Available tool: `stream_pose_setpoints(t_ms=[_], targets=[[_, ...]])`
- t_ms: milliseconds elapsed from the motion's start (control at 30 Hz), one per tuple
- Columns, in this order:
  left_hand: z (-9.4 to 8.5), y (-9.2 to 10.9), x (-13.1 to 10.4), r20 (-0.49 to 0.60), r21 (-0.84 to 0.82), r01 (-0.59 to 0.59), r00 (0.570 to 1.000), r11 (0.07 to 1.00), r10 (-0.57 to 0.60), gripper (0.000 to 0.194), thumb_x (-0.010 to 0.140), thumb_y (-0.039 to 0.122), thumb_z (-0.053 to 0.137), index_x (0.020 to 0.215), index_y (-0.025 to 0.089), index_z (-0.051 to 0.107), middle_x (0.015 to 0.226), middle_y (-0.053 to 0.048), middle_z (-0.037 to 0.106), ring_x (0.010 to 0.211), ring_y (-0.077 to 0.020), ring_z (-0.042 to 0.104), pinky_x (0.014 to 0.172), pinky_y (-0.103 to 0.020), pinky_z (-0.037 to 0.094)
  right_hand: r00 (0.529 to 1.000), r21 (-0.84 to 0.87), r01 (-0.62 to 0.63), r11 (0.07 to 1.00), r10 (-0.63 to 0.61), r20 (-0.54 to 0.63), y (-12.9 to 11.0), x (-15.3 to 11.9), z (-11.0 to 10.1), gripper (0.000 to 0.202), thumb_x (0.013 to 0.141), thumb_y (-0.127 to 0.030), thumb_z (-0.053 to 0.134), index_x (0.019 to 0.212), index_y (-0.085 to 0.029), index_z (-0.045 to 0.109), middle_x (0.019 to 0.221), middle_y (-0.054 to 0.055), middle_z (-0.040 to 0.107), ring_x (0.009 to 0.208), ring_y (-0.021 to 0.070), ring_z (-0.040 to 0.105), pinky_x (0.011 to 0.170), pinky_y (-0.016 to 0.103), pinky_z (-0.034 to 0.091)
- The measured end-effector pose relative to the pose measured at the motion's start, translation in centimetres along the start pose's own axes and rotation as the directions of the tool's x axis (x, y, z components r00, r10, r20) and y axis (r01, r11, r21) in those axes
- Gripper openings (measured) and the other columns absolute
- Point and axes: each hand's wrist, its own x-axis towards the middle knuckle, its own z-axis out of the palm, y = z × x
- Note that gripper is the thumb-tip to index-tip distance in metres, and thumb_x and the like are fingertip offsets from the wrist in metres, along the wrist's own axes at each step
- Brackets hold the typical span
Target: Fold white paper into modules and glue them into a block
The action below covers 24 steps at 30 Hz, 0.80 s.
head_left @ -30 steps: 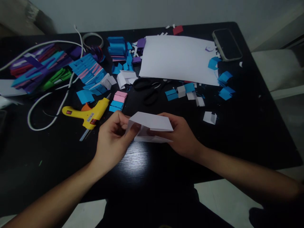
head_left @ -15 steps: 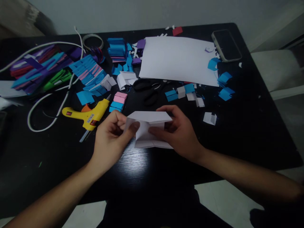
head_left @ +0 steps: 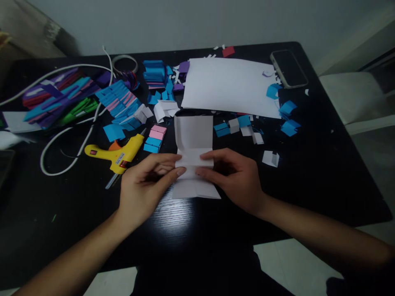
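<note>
A creased sheet of white paper [head_left: 195,133] is held upright over the near middle of the black table, its upper panel raised and its lower part folded outward. My left hand [head_left: 151,179] pinches its left edge between thumb and fingers. On the opposite edge, my right hand [head_left: 236,176] grips it the same way, the two thumbs close together at the middle crease. Behind the paper, the scissors are mostly hidden. Left of my left hand lies a yellow glue gun [head_left: 119,154] with a clear glue stick in it, and beside it a pink and blue folded paper strip [head_left: 154,138].
A stack of white sheets [head_left: 228,84] lies at the back, with a phone [head_left: 290,69] to its right. Folded blue and white paper pieces [head_left: 288,127] are scattered around. A white cable [head_left: 66,172] loops at left near bundled coloured strips [head_left: 55,94] and a tape roll [head_left: 125,63].
The paper's upper flap, earlier folded over toward me, now stands opened upward. Both hands have shifted their pinch to the paper's middle crease. The view has tilted up slightly.
</note>
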Motion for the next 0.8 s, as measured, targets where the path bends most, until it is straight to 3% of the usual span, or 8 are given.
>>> stream_pose_setpoints(t_ms=[133,267,400,500,667,800], targets=[[-0.6,0.1,0.0,0.021,0.162,-0.172,0.985,0.972,0.171,0.013,0.086,0.018,0.080,0.096,0.026,0.078,0.091,0.001,0.075,0.081,-0.0133,0.069,0.073,-0.027,0.057,0.989,-0.094,0.143,0.985,-0.145,-0.019,-0.1,0.2,-0.2,0.013,0.081,-0.025,0.087,0.093,-0.025,0.082,0.081,0.000,0.069,0.070,0.0130,0.062,0.062,0.028,0.052],[-1.0,0.0,-0.1,0.031,0.266,-0.375,0.924,0.888,0.381,0.020,0.086,0.013,0.079,0.099,0.028,0.077,0.091,0.000,0.071,0.082,-0.0159,0.068,0.070,-0.031,0.057,0.978,-0.156,0.189,0.969,-0.200,-0.055,-0.3,0.1,-0.1,0.008,0.085,-0.024,0.082,0.093,-0.025,0.082,0.066,-0.004,0.058,0.058,0.0101,0.051,0.053,0.026,0.045],[-1.3,-0.1,-0.7,0.074,0.351,-0.530,0.838,0.772,0.541,0.034,0.083,0.009,0.079,0.109,0.030,0.076,0.090,0.000,0.069,0.075,-0.0155,0.067,0.063,-0.031,0.056,0.997,-0.006,0.070,0.998,-0.070,0.022,-0.7,-0.4,0.1,0.012,0.092,-0.027,0.074,0.103,-0.022,0.077,0.068,-0.003,0.069,0.056,0.0110,0.063,0.054,0.026,0.053],[-1.3,0.0,-1.0,0.133,0.387,-0.602,0.786,0.699,0.604,0.034,0.084,0.007,0.077,0.109,0.030,0.076,0.087,0.000,0.069,0.074,-0.0158,0.069,0.061,-0.031,0.057,0.997,0.107,-0.014,0.994,0.006,0.079,-0.9,-0.5,0.1,0.016,0.089,-0.029,0.077,0.102,-0.020,0.074,0.074,-0.001,0.074,0.058,0.0123,0.068,0.055,0.026,0.057],[-1.0,0.2,-1.0,0.173,0.389,-0.602,0.791,0.697,0.587,0.033,0.088,0.007,0.073,0.113,0.029,0.074,0.094,-0.002,0.072,0.084,-0.0175,0.073,0.068,-0.030,0.062,0.979,0.216,-0.162,0.963,0.129,0.157,-1.1,0.0,-0.1,0.023,0.084,-0.030,0.082,0.103,-0.019,0.074,0.073,-0.001,0.073,0.060,0.0123,0.069,0.049,0.022,0.054],[-0.7,0.2,-0.7,0.208,0.344,-0.633,0.772,0.694,0.601,0.029,0.089,0.005,0.069,0.111,0.024,0.074,0.101,-0.004,0.073,0.090,-0.0186,0.074,0.075,-0.031,0.064,0.964,0.319,-0.234,0.918,0.177,0.198,-0.7,0.3,0.1,0.027,0.079,-0.029,0.087,0.101,-0.020,0.074,0.094,0.003,0.078,0.074,0.0147,0.074,0.059,0.024,0.062]])
